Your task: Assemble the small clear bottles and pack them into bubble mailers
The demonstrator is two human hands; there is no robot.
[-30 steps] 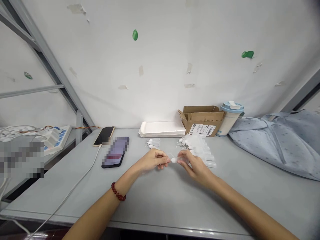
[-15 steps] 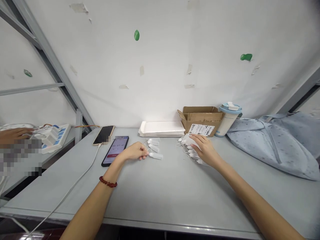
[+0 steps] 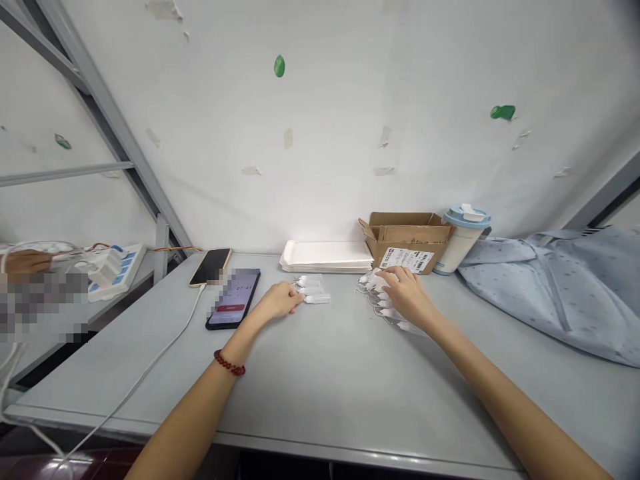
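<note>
My left hand point(image 3: 280, 301) is closed, with thumb and fingertips pinched at the capped end of a small white squeeze bottle point(image 3: 318, 299) lying on the table. Behind that bottle, a few similar bottles point(image 3: 311, 283) lie side by side, pointing the same way. My right hand point(image 3: 407, 293) rests over a heap of several more small bottles point(image 3: 387, 312) with thin, pale loops at their caps. Its thumb and fingers are apart and bent down onto the heap, partly covering it.
Behind the bottles are a stack of white envelopes point(image 3: 327, 257), an open cardboard box point(image 3: 410, 237) and a lidded cup point(image 3: 457, 247). Blue spotted fabric point(image 3: 545, 293) lies right. Two phones, one black point(image 3: 235, 297) and one charging point(image 3: 210, 265), lie left. A co-worker's hand point(image 3: 27, 261) is near a power strip point(image 3: 123, 270).
My left hand has shifted slightly away from me, and the bottle at its fingertips now lies closer to the others. My right hand's fingers have curled a little more over the heap.
</note>
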